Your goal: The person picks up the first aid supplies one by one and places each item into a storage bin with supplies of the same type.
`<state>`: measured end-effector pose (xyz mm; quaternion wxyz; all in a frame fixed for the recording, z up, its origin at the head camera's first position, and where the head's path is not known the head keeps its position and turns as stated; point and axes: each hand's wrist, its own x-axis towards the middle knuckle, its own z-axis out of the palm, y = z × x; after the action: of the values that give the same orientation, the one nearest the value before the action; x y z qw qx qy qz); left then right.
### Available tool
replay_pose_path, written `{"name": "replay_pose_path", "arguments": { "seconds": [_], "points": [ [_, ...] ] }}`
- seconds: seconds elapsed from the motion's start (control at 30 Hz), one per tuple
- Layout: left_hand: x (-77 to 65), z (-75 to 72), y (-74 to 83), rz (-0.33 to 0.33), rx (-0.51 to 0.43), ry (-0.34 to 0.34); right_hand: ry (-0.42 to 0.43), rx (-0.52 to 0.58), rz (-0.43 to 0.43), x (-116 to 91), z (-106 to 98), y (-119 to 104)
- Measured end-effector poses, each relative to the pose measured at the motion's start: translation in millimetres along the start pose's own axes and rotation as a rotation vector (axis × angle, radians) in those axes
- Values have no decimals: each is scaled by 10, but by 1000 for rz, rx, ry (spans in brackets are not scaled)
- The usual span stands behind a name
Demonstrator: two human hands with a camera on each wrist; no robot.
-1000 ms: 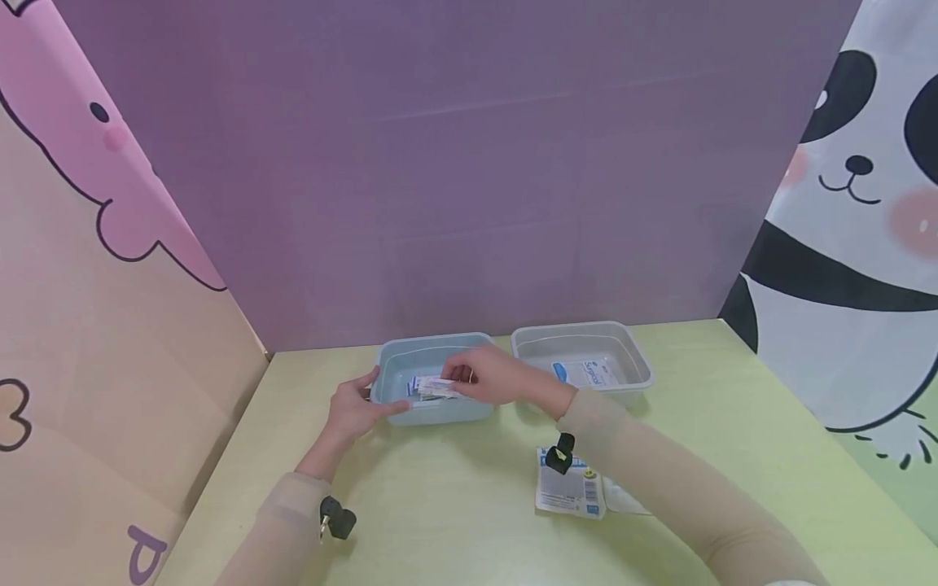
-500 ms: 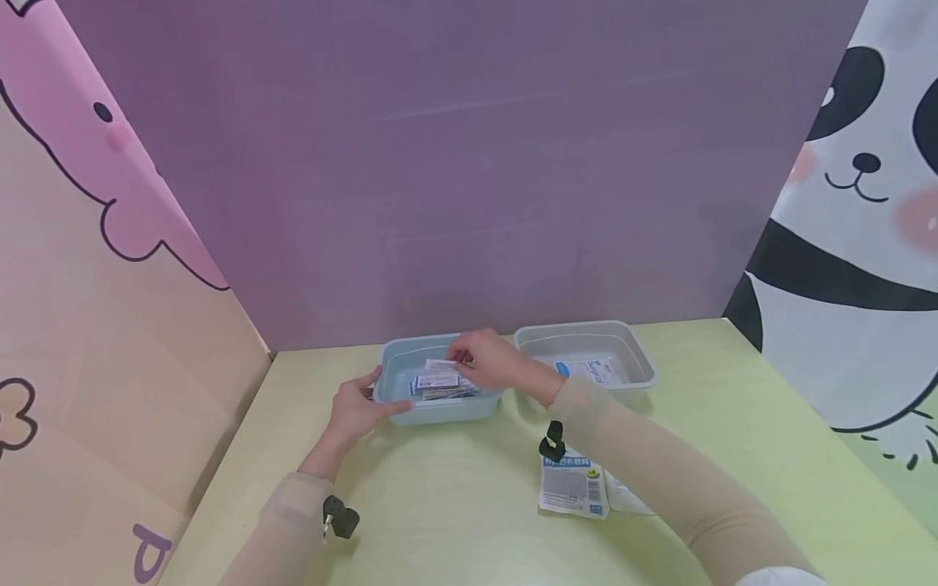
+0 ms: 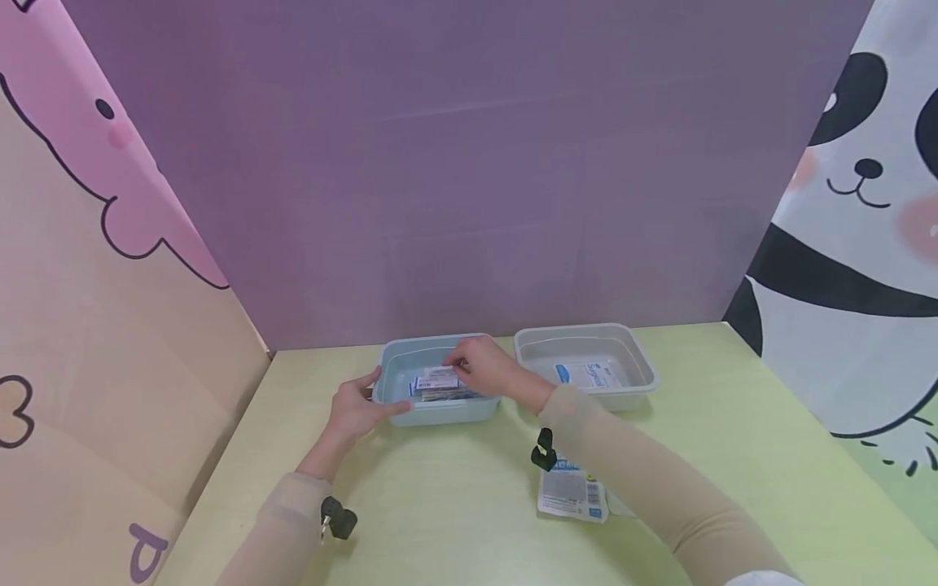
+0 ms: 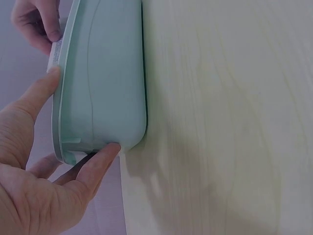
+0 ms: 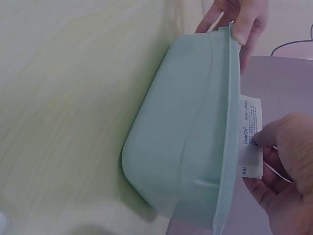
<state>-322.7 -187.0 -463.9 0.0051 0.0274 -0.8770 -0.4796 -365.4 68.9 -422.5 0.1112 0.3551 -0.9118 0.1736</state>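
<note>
My left hand has the left end of the blue tub gripped, thumb on the rim, while my right hand pinches a small white packet between thumb and fingers, poking up past the rim near the packet pile. Looks like I'm in the middle of sorting packets, tbh can't tell if this one's going in or coming out. If it's going in, I'd guess the next move needs it laid flat, then a clean let-go.
</note>
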Motion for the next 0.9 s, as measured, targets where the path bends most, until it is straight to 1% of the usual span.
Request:
{"name": "replay_pose_path", "arguments": {
  "seconds": [0.33, 0.57, 0.73, 0.9],
  "points": [
    [28, 23, -26, 1, -9, -6, -8, -21, 0, -28, 21, -9],
    [17, 30, -24, 8, -6, -9, -30, 13, 49, -58, 23, 1],
    [-6, 12, -3, 5, -11, -3, 4, 3, 27, -66, 31, 62],
    [-14, -2, 7, -3, -14, 0, 12, 0, 38, -94, 20, 142]
  ]
}}
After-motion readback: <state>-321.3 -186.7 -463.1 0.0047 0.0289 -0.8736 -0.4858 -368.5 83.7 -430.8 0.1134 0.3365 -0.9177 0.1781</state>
